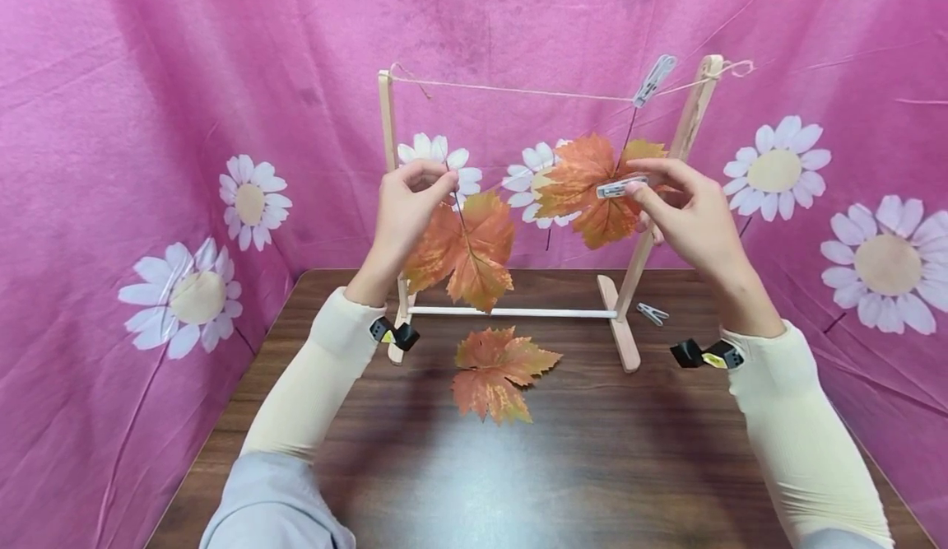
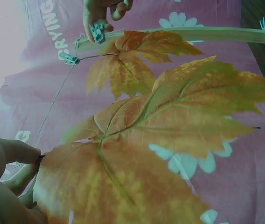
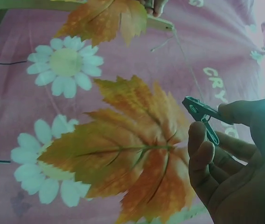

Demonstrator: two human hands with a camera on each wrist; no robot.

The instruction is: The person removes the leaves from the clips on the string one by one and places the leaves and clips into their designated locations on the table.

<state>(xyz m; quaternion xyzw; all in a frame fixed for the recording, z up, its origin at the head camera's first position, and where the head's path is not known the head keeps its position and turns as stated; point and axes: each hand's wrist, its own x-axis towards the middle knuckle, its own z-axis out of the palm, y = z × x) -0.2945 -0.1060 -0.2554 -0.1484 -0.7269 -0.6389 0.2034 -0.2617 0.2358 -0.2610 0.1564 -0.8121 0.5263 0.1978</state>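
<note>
Right hand [image 3: 235, 163] pinching a clothespin [image 3: 201, 114], orange maple leaf [image 3: 132, 154] just beside it, pink daisy-print cloth [image 3: 39, 93] behind

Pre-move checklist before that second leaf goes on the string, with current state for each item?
1. Left hand pinches the leaf by its stem: ok.
2. Right hand holds a clothespin: ok. Whether its jaws are open: cannot tell.
3. Stem raised to the string: not ok, the leaf is well below it.
4. Free string left of the hung leaf: ok, only one clip is on the line, near the right post.
5. Frame standing upright on the table: ok.
6. Spares in view: third leaf and spare clothespin lie on the table: ok.
</note>
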